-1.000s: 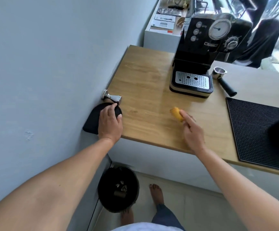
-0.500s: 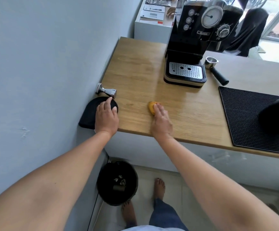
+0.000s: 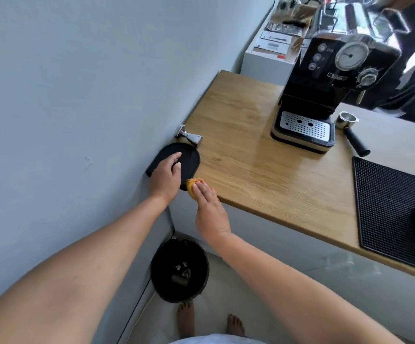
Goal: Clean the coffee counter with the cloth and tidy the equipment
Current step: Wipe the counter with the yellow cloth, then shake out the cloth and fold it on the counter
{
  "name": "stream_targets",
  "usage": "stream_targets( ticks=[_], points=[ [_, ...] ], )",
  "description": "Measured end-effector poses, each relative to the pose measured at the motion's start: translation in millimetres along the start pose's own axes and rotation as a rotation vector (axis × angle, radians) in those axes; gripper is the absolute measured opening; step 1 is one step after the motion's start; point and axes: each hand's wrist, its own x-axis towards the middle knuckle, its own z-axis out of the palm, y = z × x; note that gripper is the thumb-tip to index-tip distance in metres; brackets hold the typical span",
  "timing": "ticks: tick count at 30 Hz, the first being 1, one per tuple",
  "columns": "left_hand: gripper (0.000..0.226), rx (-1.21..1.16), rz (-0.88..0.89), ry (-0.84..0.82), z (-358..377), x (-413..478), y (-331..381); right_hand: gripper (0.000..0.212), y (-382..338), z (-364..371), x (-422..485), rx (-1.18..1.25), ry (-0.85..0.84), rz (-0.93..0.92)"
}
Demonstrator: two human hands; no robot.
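Observation:
My right hand point(image 3: 210, 209) presses a small folded yellow cloth point(image 3: 191, 185) onto the front left corner of the wooden counter point(image 3: 246, 155), fingers straight over it. My left hand point(image 3: 165, 176) lies flat on a black tamping mat point(image 3: 189, 155) that hangs over the counter's left corner by the wall. A steel tamper point(image 3: 189, 136) lies on its side just behind the mat. The black espresso machine point(image 3: 325, 95) stands at the back, and a portafilter point(image 3: 351, 130) with a black handle lies to its right.
A black ribbed bar mat point(image 3: 395, 209) covers the counter's right part. A black waste bin point(image 3: 179, 269) stands on the floor under the corner, near my bare feet point(image 3: 186, 319). The grey wall point(image 3: 77, 95) runs along the left. A white shelf point(image 3: 268, 50) with papers is behind.
My right hand has slid the yellow cloth leftward across the counter, from the middle to the front left corner beside the mat. My left hand has stayed on the mat.

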Motion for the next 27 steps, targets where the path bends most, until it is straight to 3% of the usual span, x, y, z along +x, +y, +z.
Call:
stream_targets(
  ticks=[4,7,10,14,18,21,25,27],
  points=[
    [0.035,0.032,-0.117,0.208,-19.3,-30.1,-6.0,0.059,3.7,3.2,-19.8,0.135,-0.092,-0.12],
    [0.03,-0.083,-0.312,0.224,-32.2,-46.7,-9.4,0.045,-8.7,-0.8,-27.5,0.487,-0.201,0.019],
    [0.024,-0.366,-0.596,0.131,-42.8,-65.3,-6.6,0.034,-28.4,-15.6,-16.5,0.908,-0.275,0.237],
    [0.043,-0.703,-0.887,-0.126,-60.5,-92.9,-2.7,0.035,-36.4,-22.5,6.7,1.215,-0.498,0.361],
    [0.052,-0.912,-0.874,-0.152,-71.2,-108.1,-1.7,0.037,-38.8,-25.1,18.4,1.246,-0.625,0.471],
    [0.03,-0.891,-0.838,-0.097,-77.4,-120.6,4.0,0.035,-41.7,-20.5,20.4,1.181,-0.619,0.475],
    [0.006,-0.829,-0.769,0.073,-81.9,-131.2,4.4,0.035,-46.5,-23.2,14.7,0.957,-0.575,0.286],
    [0.004,-0.802,-0.731,0.11,-84.0,-133.5,6.1,0.048,-49.7,-26.9,8.7,0.822,-0.584,0.176]
  ],
)
